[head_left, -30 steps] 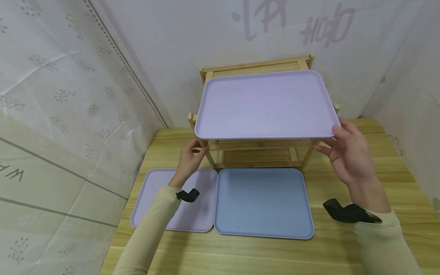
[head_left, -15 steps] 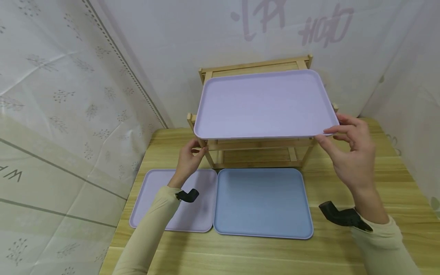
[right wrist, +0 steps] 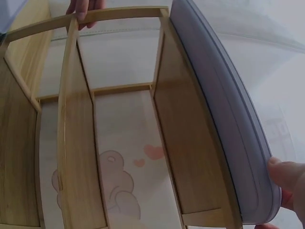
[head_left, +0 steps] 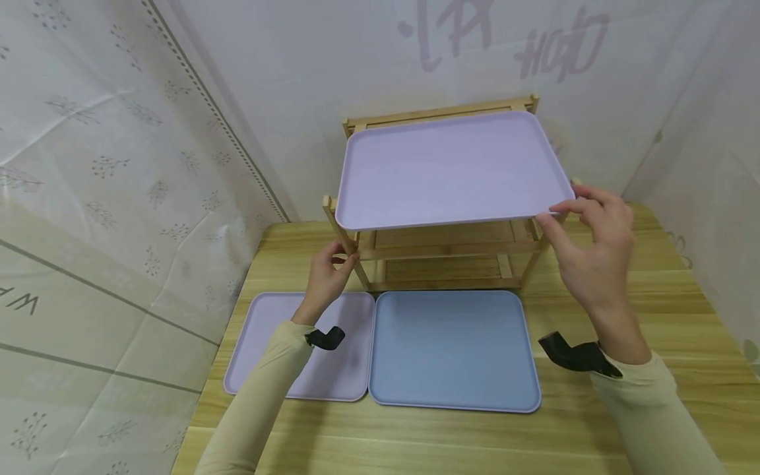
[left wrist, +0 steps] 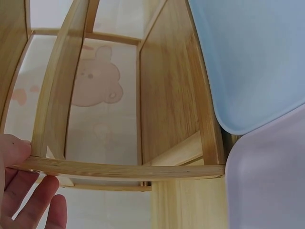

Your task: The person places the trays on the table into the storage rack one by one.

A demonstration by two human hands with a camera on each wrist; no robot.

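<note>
A lilac tray (head_left: pixel 457 171) lies over the top of a wooden tiered shelf rack (head_left: pixel 454 250). My right hand (head_left: pixel 596 257) pinches the tray's front right corner between thumb and fingers. In the right wrist view the tray (right wrist: pixel 224 114) rests along the rack's top board. My left hand (head_left: pixel 329 270) grips the rack's front left post, thumb on one side and fingers behind. The left wrist view shows the same hand (left wrist: pixel 28 191) around the post (left wrist: pixel 128 169) at the middle shelf's height.
A blue tray (head_left: pixel 454 349) lies on the wooden table (head_left: pixel 439 442) before the rack. Another lilac tray (head_left: pixel 344 376) sits beside it on the left, under my left forearm. Printed fabric walls (head_left: pixel 285 79) stand behind and at both sides.
My right hand has shifted from the tray's right edge to pinch its front corner. The tray has slid backward and slightly left on the rack. My left hand has stayed put.
</note>
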